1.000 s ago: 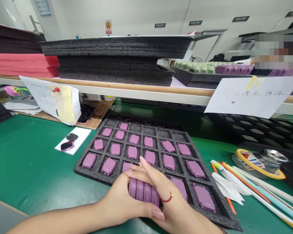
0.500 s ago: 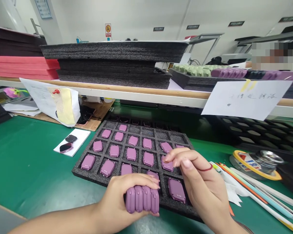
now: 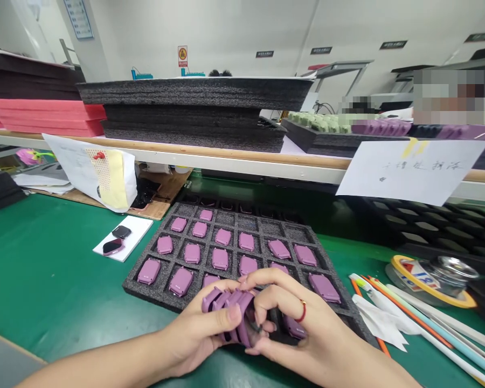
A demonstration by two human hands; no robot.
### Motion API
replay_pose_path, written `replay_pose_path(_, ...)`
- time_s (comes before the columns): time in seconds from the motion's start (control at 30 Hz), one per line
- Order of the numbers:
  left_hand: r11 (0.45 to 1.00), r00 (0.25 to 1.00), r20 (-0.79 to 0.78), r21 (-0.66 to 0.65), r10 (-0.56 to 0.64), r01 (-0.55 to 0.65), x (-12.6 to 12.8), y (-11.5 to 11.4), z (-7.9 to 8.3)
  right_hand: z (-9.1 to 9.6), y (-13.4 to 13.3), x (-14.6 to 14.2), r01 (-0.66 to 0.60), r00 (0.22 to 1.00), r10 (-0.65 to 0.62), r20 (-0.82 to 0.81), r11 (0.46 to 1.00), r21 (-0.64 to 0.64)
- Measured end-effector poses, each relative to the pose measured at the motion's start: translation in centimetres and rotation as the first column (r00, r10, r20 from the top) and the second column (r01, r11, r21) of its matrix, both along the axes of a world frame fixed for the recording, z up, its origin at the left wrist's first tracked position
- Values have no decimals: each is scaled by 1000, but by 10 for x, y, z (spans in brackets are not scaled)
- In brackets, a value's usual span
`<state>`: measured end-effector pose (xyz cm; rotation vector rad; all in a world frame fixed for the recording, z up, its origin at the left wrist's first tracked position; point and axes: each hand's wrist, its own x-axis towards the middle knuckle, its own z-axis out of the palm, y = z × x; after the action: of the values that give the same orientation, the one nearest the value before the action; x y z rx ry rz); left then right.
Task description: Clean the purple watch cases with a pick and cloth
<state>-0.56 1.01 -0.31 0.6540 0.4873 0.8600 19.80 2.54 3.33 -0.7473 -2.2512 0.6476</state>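
Note:
My left hand (image 3: 194,328) is closed round a small stack of purple watch cases (image 3: 232,307), its thumb pressing on the near side. The stack is tilted, and the openings of the cases show dark gaps. At its right end, the curled fingers and thumb of my right hand (image 3: 303,323) grip the outermost case. Behind and under both hands lies a black foam tray (image 3: 145,296) with square pockets. Many pockets hold one purple watch case each, such as the case at the front left (image 3: 149,271). My hands hide part of the front rows.
A white pad (image 3: 135,229) with two small dark-faced pieces lies left of the tray. To the right are coloured sticks (image 3: 432,328), a crumpled tissue (image 3: 382,323) and a tape roll (image 3: 408,280) round a metal-topped jar. Foam stacks (image 3: 194,116) fill the shelf above.
My right hand has moved left and down from above the tray to the held stack and closed on its end. The stack has turned in my left hand, whose thumb now shows.

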Motion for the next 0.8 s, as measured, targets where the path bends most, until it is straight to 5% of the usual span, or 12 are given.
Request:
replay_pose_path(0.3,990,989,118,-96,-94,106,1,4,-7,-5,-1,-11,144,962,-139,-236,990,7)
replay_pose_path(0.53,975,956,242,-106,-165,195,2,5,-15,4,-3,-8,405,763,-379,-524,912,-71)
replay_pose_path(0.7,975,964,224,-140,-141,175,0,8,-15,2,-17,-3,314,932,-235,-275,902,296)
replay_pose_path(0.8,974,972,218,-186,-90,131,-1,8,-15,-1,-27,2,232,972,-202,-118,905,358)
